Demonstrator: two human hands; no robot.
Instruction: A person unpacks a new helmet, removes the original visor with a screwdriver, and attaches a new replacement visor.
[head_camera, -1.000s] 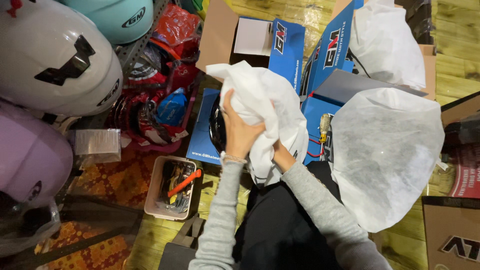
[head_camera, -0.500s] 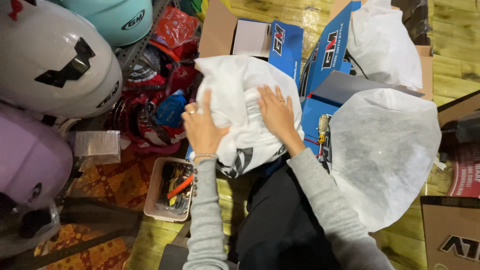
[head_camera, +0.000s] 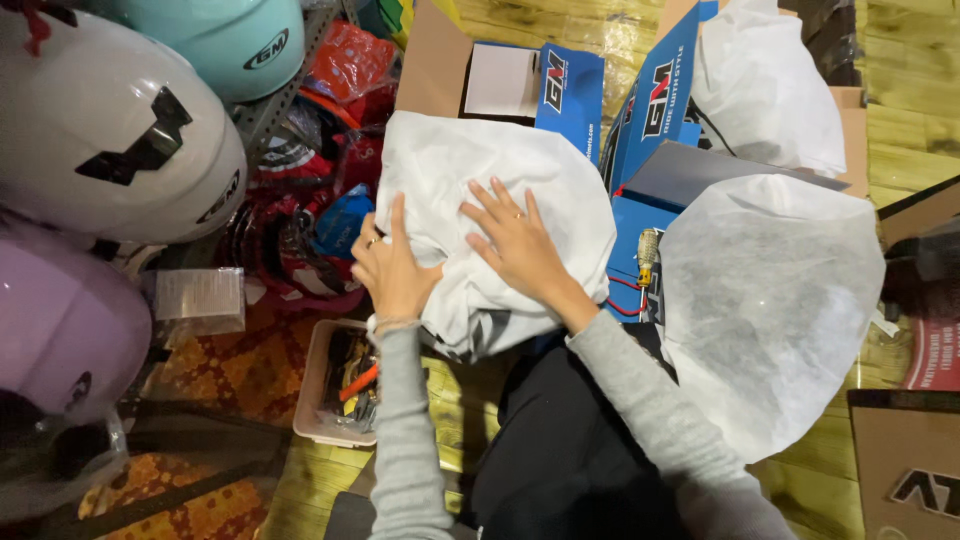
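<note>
At the bottom centre of the frame, two grey sleeves come up from the person's dark lap. The left hand (head_camera: 393, 268) grasps the left edge of a white fabric bag (head_camera: 480, 215), with the fingers curled into the cloth. The right hand (head_camera: 515, 245) lies flat on top of the bag with the fingers spread; it presses and does not clench. The bag is in the centre of the frame, bulging around something hidden inside, with a dark part showing at its lower edge.

In the lower left, just beside the left forearm, stands a small pink tray (head_camera: 318, 385) with tools. On the right lies a second white bag (head_camera: 770, 300), rounded and full. Further up are open blue cardboard boxes (head_camera: 570, 90). In the upper left rest a white helmet (head_camera: 100, 130), a teal helmet (head_camera: 225, 40) and, lower, a lilac helmet (head_camera: 60, 320).
</note>
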